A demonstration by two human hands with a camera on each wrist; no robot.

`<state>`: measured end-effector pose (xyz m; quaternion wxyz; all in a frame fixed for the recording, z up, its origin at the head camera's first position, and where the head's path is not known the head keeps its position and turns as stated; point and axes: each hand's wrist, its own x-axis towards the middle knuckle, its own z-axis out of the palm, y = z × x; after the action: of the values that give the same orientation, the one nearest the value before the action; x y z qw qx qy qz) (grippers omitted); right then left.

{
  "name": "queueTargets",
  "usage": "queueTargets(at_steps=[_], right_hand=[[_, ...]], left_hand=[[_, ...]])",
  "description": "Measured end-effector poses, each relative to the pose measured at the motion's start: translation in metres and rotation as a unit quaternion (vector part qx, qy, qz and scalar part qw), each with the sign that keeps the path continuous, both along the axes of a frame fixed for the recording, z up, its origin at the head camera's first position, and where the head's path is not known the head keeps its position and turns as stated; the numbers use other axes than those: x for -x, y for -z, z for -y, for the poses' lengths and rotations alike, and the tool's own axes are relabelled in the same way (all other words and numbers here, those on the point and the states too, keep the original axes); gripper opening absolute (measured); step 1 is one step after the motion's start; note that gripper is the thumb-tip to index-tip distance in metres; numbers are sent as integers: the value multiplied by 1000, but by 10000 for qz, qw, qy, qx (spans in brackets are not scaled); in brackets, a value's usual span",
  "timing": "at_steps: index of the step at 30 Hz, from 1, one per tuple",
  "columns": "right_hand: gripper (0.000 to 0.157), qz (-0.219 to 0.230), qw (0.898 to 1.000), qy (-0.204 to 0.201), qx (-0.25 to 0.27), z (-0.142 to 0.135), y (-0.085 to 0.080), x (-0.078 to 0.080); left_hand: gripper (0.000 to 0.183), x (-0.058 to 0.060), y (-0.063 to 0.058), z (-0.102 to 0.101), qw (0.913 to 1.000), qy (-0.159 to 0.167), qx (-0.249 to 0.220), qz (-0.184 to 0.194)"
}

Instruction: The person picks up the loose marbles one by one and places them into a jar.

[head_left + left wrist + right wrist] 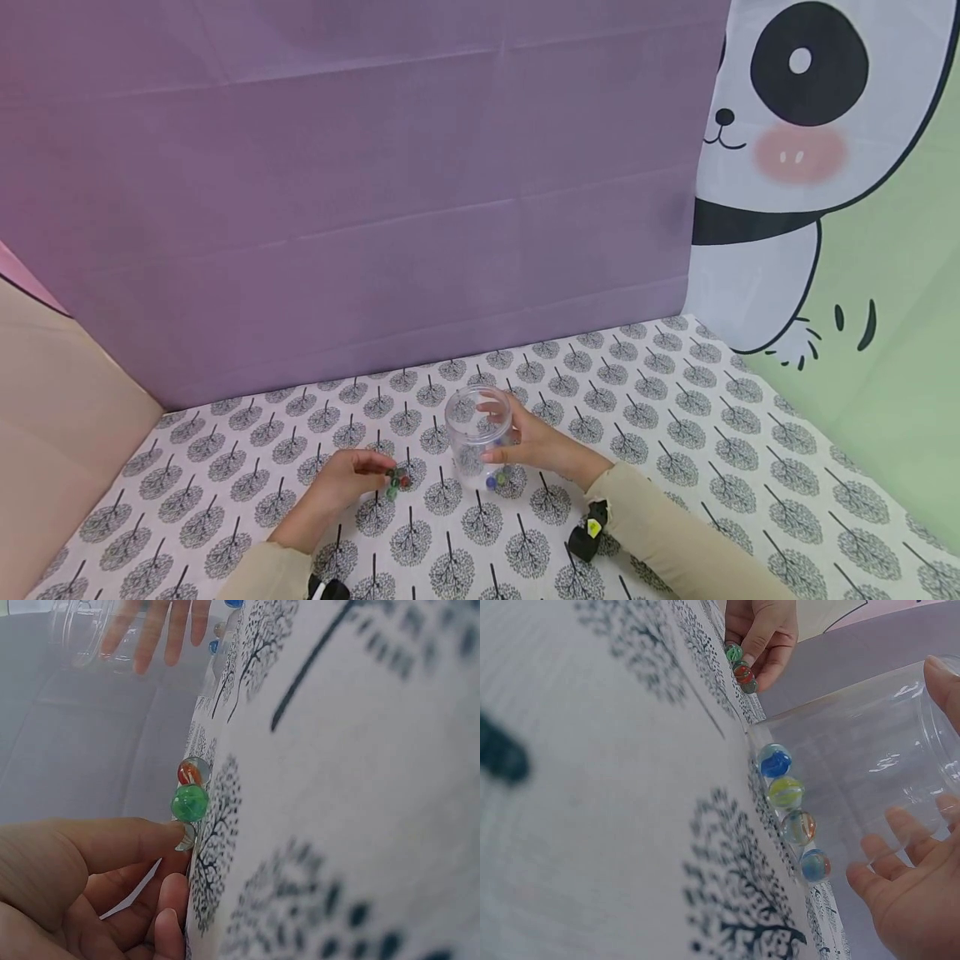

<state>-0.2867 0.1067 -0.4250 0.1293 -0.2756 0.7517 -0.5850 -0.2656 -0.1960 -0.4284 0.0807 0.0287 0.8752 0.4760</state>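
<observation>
A clear plastic jar (472,442) stands upright on the tree-print cloth, and my right hand (536,437) holds its side with thumb and fingers spread around it. Inside, on the jar's bottom, lie several marbles, among them a blue one (775,760), a yellow one (787,793) and a clear one with orange streaks (799,827). To the left of the jar, my left hand (347,479) is down at the cloth. Its thumb and fingertips pinch a clear marble (186,838), partly hidden. Right beside it sit a green marble (190,802) and a red-orange marble (194,772).
White cloth (645,533) printed with dark trees covers the table. A purple curtain (375,208) rises behind it, and a panda-print panel (840,275) hangs at the right. Black wrist-worn devices, one of them a camera (587,537), sit by the sleeves.
</observation>
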Motion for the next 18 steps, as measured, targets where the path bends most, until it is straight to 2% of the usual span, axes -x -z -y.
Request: queueTargets(at_steps=[10,18], right_hand=[[89,51,9998,147,-113,1,-2,0],[88,43,9999,124,-51,1,-2,-1]], left_hand=[[22,-1,-3,-1,9999,99,-38,-47],[21,0,0,0,10000,62,-25,-56]])
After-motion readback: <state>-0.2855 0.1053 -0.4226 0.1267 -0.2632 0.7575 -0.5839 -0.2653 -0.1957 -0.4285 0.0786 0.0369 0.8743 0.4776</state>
